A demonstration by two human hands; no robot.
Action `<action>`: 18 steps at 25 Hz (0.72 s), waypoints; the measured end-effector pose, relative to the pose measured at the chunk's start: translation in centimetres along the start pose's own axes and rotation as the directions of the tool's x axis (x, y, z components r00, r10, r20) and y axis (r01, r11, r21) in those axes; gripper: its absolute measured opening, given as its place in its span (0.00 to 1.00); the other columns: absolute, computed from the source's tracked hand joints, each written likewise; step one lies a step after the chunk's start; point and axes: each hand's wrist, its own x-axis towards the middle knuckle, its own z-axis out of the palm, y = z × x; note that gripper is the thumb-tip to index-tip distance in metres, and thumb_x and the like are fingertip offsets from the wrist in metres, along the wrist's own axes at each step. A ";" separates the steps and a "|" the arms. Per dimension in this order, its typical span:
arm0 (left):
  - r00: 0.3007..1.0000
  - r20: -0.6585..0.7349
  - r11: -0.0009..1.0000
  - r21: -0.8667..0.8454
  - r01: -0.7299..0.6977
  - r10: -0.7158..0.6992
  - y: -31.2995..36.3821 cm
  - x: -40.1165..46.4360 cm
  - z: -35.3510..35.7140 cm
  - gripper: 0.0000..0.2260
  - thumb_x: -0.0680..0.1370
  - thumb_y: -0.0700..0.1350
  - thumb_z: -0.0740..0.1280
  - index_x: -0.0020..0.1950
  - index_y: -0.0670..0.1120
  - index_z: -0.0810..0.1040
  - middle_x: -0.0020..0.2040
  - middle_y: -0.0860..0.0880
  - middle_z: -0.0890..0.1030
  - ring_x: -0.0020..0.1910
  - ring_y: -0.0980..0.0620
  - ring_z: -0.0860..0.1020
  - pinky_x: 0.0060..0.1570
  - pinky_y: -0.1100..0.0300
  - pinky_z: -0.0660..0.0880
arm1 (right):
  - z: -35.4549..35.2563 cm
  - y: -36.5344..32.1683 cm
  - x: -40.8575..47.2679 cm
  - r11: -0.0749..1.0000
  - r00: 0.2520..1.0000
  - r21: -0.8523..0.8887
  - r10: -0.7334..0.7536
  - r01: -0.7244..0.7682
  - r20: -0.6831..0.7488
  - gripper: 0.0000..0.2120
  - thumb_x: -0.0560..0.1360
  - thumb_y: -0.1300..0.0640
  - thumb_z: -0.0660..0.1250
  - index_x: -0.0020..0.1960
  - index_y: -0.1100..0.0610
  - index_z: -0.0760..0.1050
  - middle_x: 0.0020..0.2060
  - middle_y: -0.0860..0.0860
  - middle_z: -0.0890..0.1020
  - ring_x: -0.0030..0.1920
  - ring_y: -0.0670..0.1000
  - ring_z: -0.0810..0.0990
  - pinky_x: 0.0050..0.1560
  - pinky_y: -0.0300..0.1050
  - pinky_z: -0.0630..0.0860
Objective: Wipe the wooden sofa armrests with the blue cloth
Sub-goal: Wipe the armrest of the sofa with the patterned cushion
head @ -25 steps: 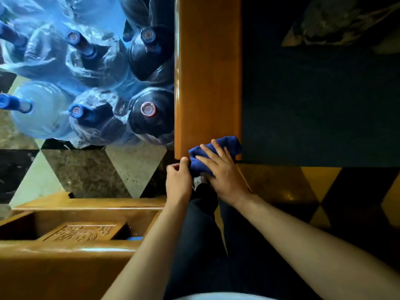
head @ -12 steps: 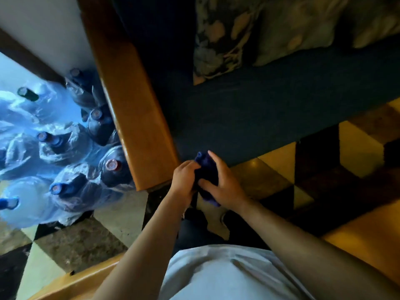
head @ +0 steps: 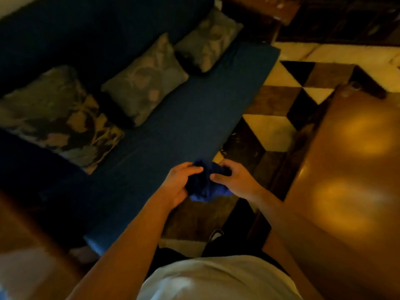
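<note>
The long sofa with a dark blue seat cushion [head: 177, 131] fills the upper left of the view. Three patterned throw pillows [head: 145, 83] lean against its backrest. To the right stands a glossy brown wooden desk [head: 346, 169] showing light reflections, and between sofa and desk lies a floor of geometric light and dark stone tiles [head: 272, 131]. A blurred wooden surface [head: 26, 230] at lower left may be a sofa armrest; this cannot be confirmed. The far end of the sofa, at upper right, is too dark to judge.

The crumpled blue cloth [head: 205, 187] is held in the air in front of the person, over the front edge of the seat cushion, touching no wood. The left hand [head: 179, 185] and right hand [head: 236, 180] both grip it, fingers curled into the fabric as if bunching or refolding it.

Assessment: no wiping is under way. Whether any armrest has been cleaned cannot be established. At least one armrest probably remains to be done.
</note>
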 end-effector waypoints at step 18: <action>0.746 0.466 0.505 0.550 -0.665 0.476 26.6 30.2 32.2 0.11 0.79 0.49 0.70 0.39 0.57 0.72 0.35 0.56 0.77 0.34 0.67 0.76 0.32 0.71 0.70 | -41.2 -5.2 23.2 0.968 0.914 -0.234 -0.010 -0.094 -0.406 0.17 0.78 0.45 0.71 0.47 0.60 0.80 0.41 0.58 0.82 0.41 0.56 0.81 0.45 0.56 0.75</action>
